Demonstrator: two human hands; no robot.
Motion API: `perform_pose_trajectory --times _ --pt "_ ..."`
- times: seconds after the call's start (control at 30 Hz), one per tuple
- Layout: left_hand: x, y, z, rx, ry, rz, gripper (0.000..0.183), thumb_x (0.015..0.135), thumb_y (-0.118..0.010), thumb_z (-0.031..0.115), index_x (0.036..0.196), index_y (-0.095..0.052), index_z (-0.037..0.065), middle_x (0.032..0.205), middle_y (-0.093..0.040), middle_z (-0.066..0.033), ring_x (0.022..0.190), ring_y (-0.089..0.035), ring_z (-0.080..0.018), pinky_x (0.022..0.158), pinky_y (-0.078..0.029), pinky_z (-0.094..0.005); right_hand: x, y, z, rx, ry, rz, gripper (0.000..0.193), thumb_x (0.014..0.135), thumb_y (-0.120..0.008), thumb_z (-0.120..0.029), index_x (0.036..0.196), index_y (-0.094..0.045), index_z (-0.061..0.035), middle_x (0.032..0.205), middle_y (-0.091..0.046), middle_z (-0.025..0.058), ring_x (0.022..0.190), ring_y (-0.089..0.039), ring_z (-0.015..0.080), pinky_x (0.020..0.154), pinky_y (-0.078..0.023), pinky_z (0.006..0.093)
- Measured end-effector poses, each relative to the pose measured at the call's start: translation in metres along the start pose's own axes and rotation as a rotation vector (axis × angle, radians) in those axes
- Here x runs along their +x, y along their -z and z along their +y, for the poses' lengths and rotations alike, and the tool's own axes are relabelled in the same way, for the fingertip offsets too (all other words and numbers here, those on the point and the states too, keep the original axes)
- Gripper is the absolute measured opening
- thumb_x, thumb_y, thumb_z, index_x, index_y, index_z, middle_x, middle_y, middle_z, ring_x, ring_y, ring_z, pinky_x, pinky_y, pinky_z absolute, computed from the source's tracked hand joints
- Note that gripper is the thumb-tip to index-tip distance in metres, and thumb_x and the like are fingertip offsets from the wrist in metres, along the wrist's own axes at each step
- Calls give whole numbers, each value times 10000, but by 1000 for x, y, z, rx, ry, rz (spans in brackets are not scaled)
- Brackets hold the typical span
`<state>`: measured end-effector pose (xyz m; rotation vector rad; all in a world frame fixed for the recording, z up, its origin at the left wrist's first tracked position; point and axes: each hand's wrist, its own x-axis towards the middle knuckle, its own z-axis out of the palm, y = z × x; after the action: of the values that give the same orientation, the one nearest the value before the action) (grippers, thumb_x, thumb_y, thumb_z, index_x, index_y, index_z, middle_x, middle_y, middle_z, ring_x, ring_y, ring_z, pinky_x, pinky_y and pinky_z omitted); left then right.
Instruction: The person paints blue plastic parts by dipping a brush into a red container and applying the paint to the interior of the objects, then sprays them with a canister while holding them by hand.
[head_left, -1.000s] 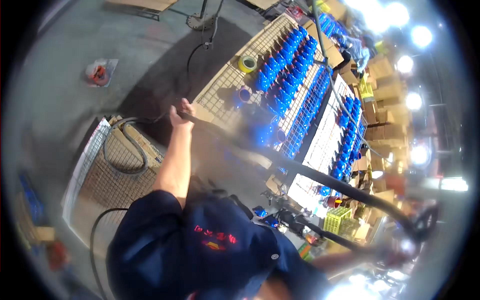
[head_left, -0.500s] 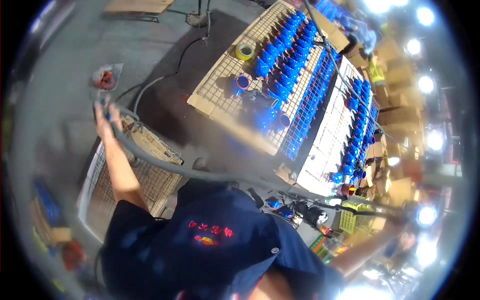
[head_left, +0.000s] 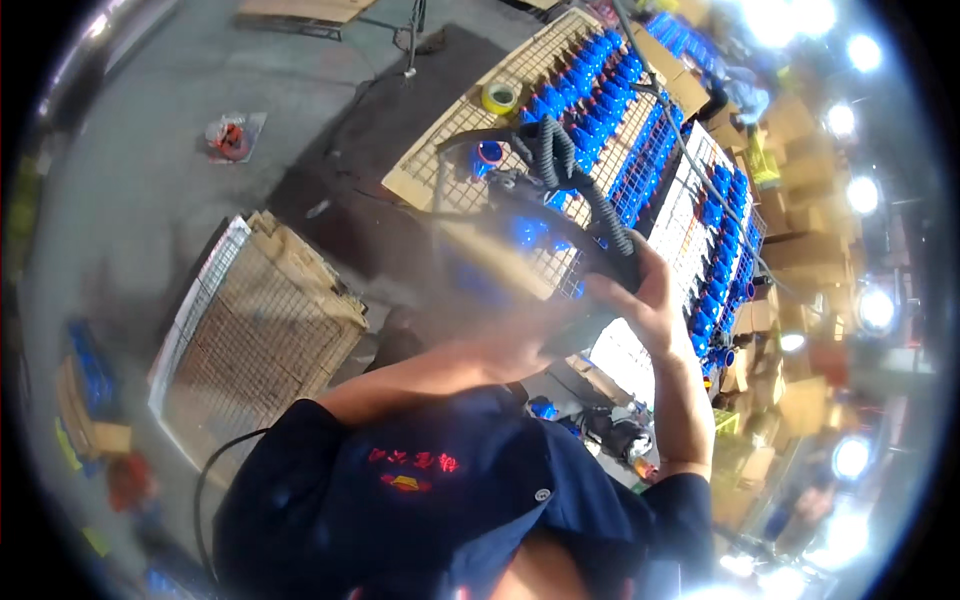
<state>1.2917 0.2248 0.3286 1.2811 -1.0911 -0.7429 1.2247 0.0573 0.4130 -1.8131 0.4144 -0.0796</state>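
Note:
My right hand (head_left: 650, 300) is in front of my chest, its thumb and fingers wrapped round a dark grey hose. The ribbed part of the hose (head_left: 610, 215) rises from the hand and loops over the near corner of the mesh-topped table (head_left: 420, 165). Close to it, my left hand (head_left: 540, 335) is smeared by motion beside a dark shape, and its fingers cannot be made out. Just beyond the hands, a blue part with a red-rimmed opening (head_left: 489, 153) stands on the mesh, with more blue parts (head_left: 575, 80) in rows behind it.
A yellow tape roll (head_left: 499, 97) lies on the table. Right of it is a white-topped table (head_left: 625, 350) with another blue row. A mesh-covered pallet (head_left: 270, 310) is at my left. Cardboard boxes (head_left: 800, 250) are stacked at the right; a thin cable (head_left: 690, 150) hangs across.
My left hand has swung from the far left to in front of my chest. My right hand has come in from the right. The hose, stretched across before, is now bunched over the table.

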Motion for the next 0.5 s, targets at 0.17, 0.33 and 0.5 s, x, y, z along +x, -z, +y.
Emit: perform_pose_trajectory --times 0.17,0.33,0.5 --pt "-52 50 -83 187 90 438 376 852 -633 -72 1206 -561 34 1127 -627 -117 978 -645 -186 824 -532 -297 -22 7 -55 227 105 295 546 776 -697 -125 1245 -523 93 863 -672 137 646 -639 152 601 -514 242" --pt "-55 108 -229 700 187 723 1016 652 -848 143 1477 -260 62 1468 -304 -180 1320 -348 -393 1069 -387 -473 -63 37 -86 331 337 454 693 742 -722 -179 1317 -450 99 793 -633 112 589 -582 110 464 -419 219" --pt "4 98 -265 544 155 240 881 611 -861 157 1382 -440 87 1385 -479 -180 1281 -450 -368 1090 -369 -442 -198 116 -85 272 658 856 575 803 -669 -175 1298 -482 51 918 -623 119 747 -589 149 611 -430 247"
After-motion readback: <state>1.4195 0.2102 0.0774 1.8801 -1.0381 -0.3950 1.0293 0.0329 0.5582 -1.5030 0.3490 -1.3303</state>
